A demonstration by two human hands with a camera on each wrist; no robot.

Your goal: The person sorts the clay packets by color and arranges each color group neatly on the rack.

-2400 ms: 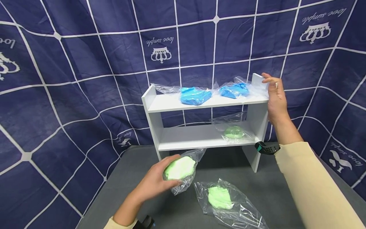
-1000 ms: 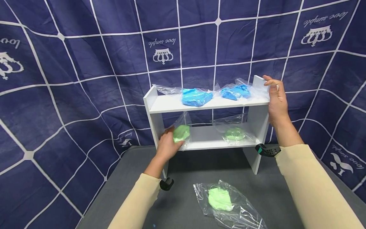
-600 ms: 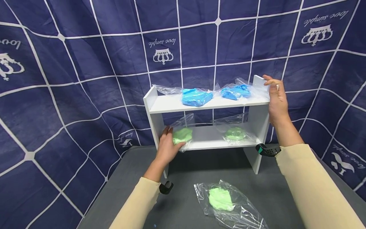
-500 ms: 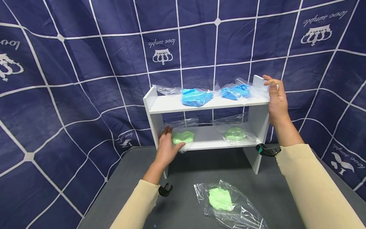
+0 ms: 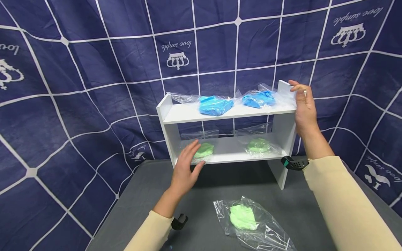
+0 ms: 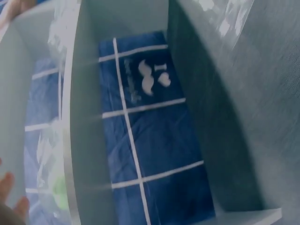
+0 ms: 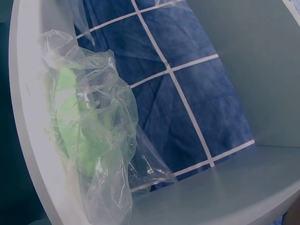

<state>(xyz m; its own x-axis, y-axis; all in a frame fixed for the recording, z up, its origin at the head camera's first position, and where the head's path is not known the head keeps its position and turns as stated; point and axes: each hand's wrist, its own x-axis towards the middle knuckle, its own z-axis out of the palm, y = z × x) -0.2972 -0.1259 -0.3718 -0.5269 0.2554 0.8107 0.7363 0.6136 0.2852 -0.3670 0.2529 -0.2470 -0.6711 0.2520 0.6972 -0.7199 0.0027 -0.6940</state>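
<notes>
My left hand (image 5: 184, 170) is in front of the lower board of a white two-tier shelf (image 5: 226, 148), with its fingers spread and nothing in them. Just beyond its fingertips, a soft light-green bundle in a clear plastic bag (image 5: 205, 150) lies on that board. The right hand (image 5: 305, 111) grips the shelf's right side panel near the top. A second bagged green bundle (image 5: 258, 145) sits at the right end of the lower board; the right wrist view shows the crinkled bag (image 7: 93, 122) up close. A third bagged green bundle (image 5: 243, 217) lies on the table.
Two blue bundles in clear bags, one left (image 5: 215, 105) and one right (image 5: 259, 99), rest on the shelf's upper board. The shelf stands on a dark grey table (image 5: 201, 205). Behind and beside it hangs a navy curtain (image 5: 125, 62) with white grid lines.
My left hand set the bagged green bundle on the lower board's left end, let go and drew back a little toward me. The right hand keeps its place on the side panel.
</notes>
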